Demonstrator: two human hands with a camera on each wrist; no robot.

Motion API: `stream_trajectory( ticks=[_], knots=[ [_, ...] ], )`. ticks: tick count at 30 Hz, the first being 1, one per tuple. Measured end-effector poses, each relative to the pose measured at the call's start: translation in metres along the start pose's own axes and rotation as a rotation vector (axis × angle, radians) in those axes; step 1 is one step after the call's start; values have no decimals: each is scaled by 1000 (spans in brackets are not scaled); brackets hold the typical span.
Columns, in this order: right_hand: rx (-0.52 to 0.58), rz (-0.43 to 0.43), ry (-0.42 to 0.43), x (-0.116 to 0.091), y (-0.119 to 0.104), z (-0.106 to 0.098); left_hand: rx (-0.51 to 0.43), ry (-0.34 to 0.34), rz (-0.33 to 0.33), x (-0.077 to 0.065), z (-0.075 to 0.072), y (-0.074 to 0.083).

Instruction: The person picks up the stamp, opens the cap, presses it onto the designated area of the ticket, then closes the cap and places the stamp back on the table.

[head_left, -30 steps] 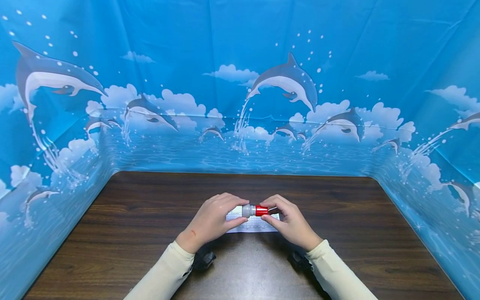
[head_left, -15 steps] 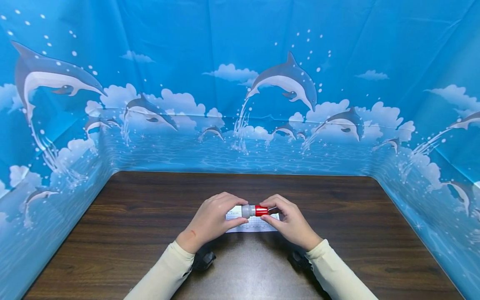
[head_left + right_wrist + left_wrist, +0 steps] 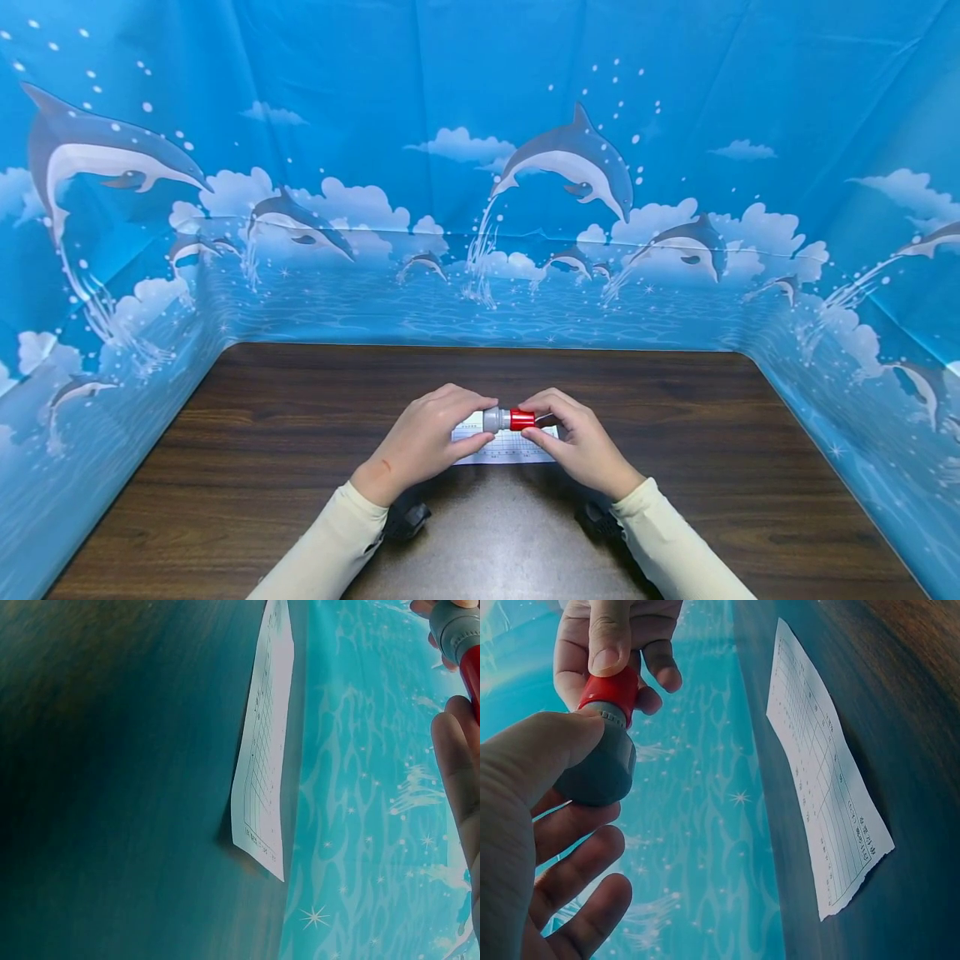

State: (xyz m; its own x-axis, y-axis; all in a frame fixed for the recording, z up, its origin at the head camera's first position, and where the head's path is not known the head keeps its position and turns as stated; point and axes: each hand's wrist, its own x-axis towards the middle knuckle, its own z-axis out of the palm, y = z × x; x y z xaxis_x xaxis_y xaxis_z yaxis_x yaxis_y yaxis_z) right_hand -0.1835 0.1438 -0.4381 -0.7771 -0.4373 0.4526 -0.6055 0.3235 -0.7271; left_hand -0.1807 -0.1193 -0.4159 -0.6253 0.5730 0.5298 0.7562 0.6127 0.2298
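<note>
My left hand [image 3: 420,437] pinches a smooth grey rounded body [image 3: 492,420] between thumb and fingers. Joined to its right end, over a ribbed grey neck, is a red cap [image 3: 522,419], which my right hand [image 3: 581,442] pinches. The two form one small piece, held level above a sheet of printed paper [image 3: 510,450]. In the left wrist view the grey body [image 3: 600,769] has a wide rounded end, and the right thumb presses on the red cap [image 3: 611,694]. The right wrist view shows the red cap [image 3: 470,671] only partly, at its edge.
The gridded paper [image 3: 825,765] lies on a dark wooden table [image 3: 300,400], its short end torn. A blue dolphin-print cloth [image 3: 480,317] walls in the back and both sides. Black wrist devices [image 3: 407,522] sit under the forearms.
Both hands stay almost still, keeping their grips on the grey body and the red cap. The held piece shifts only very slightly; the paper stays where it was.
</note>
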Motion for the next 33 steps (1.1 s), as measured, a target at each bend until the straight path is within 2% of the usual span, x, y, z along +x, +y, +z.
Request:
stream_trajectory(
  ticks=[7,21,33],
  knots=[
    [-2,-2,0,0,1,0,2,-20,-5,0,-1,0],
    [-9,-9,7,0,0,-1,4,25,-8,0,-1,1],
    [7,-19,1,1,-1,0,2,-11,-4,0,-1,1]
  ],
)
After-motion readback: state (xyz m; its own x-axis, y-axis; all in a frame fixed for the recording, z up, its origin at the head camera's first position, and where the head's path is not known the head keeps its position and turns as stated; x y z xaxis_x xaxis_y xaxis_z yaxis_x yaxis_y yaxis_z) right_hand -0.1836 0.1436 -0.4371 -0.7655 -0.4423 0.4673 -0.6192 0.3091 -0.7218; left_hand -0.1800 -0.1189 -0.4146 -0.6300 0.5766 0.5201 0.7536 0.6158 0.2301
